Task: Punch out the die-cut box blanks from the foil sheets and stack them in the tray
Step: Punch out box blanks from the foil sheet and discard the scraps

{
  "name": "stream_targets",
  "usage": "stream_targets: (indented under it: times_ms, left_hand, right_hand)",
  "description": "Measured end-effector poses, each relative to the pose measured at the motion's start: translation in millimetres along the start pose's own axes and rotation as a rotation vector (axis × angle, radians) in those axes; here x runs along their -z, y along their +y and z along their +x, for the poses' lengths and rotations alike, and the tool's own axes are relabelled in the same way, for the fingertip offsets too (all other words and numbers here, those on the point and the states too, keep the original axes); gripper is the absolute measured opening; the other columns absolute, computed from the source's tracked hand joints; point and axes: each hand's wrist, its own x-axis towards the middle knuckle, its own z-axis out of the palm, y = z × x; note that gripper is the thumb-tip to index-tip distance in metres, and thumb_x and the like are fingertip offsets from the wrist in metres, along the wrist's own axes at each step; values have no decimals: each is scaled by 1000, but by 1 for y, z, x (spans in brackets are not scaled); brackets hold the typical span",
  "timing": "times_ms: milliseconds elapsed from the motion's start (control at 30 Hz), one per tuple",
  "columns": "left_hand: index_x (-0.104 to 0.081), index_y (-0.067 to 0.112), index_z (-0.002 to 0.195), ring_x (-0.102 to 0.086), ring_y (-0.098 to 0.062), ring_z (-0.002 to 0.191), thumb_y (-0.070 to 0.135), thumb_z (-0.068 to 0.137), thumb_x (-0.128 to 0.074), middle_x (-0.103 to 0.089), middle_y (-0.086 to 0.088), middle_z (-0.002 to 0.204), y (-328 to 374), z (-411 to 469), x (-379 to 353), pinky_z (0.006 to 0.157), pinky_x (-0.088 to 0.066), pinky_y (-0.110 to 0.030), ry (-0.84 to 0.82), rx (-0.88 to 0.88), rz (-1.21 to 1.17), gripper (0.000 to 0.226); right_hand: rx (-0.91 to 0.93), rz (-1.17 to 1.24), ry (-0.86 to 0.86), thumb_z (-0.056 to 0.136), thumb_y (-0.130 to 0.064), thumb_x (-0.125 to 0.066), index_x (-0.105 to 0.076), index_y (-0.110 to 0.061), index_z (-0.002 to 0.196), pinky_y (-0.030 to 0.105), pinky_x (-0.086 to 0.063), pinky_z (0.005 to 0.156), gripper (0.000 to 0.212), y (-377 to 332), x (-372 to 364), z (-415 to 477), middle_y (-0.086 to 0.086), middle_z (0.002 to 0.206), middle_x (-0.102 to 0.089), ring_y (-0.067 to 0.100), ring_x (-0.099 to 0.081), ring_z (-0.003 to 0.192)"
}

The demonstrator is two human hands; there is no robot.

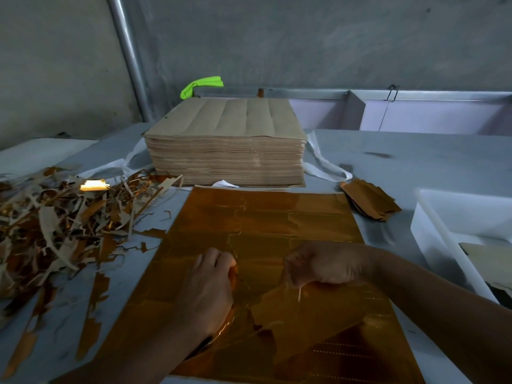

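While left grip (210, 284) pinches glossy foil sheet (277, 217), right grip (327, 264) clenches flat blank (304, 314)

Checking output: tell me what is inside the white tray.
A pale card blank lies in the tray; anything beneath it is covered, and the frame edge cuts off the rest.

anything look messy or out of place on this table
Torn scrap strips sprawl over the left of the table. A loose fanned pile of blanks lies on the table beside the white tray, not in it. The foil sheet is ragged near the left hand and right hand, which grip it.
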Motion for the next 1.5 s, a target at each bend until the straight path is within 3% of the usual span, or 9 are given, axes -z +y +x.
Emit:
stream_targets:
  times_ms: [233,333,433,833,1000,1133,1233,1300,1500]
  left_hand:
    - [-39,43,122,-33,-3,109,31,95,-53,-32,17,123,0,-2,3,93,-42,-24,-21,-3,47,33]
    - [-40,42,123,-32,-2,107,31,97,-50,-33,16,122,3,-2,5,91,-42,-23,-14,-1,33,30]
    - [-41,41,125,-31,-1,109,30,98,-50,-33,16,126,6,0,6,94,-40,-22,-31,16,28,31]
    - [-39,44,113,-34,-1,110,28,100,-48,-31,17,117,14,8,19,89,-39,-19,-129,56,16,23]
    - [-48,43,113,-44,-3,102,37,98,-55,-36,16,118,29,32,48,62,-37,-13,-227,115,-32,18]
    - [-54,36,111,-53,-2,97,39,95,-60,-52,15,114,61,53,56,67,-41,-18,-254,163,-403,18]
    - [-58,24,113,-63,-15,99,34,93,-64,-64,0,111,91,65,48,81,-51,-30,-420,337,-786,23]
    - [-61,16,114,-66,-20,100,30,90,-68,-67,-6,110,107,71,39,81,-53,-30,-473,413,-937,28]
    - [-66,10,97,-67,-17,83,16,95,-61,-71,-6,93,134,88,15,69,-51,-25,-419,471,-1036,8]
  right_hand:
    - [10,-91,-60,65,-49,-62,-63,-38,68,57,-43,104,11,-6,7,-5,16,122,-65,37,-59,117]
    - [-9,-21,16,74,-34,-65,-62,-22,78,56,-48,95,13,3,13,-12,20,106,-67,43,-61,98]
    - [-36,13,104,88,-24,-65,-64,-16,83,36,-42,71,9,12,22,-19,2,77,-59,15,-53,66]
    - [-175,318,542,94,-28,-65,-69,-20,81,38,-52,84,16,26,46,-21,7,92,-67,23,-65,86]
    - [-182,358,562,93,-27,-63,-64,-19,84,47,-51,98,13,19,56,-18,14,95,-70,31,-69,96]
    - [-174,407,615,95,-23,-61,-63,-18,84,36,-51,81,12,20,67,-14,6,84,-64,22,-63,81]
    - [-181,500,648,97,-21,-57,-65,-12,102,34,-48,81,12,24,72,-12,8,95,-63,21,-59,89]
    - [-155,507,671,97,-17,-56,-64,-12,96,31,-50,76,9,28,75,-10,7,91,-62,19,-60,84]
    - [-132,585,783,91,-9,-59,-58,-18,85,25,-42,56,11,46,85,-8,-2,76,-55,10,-49,63]
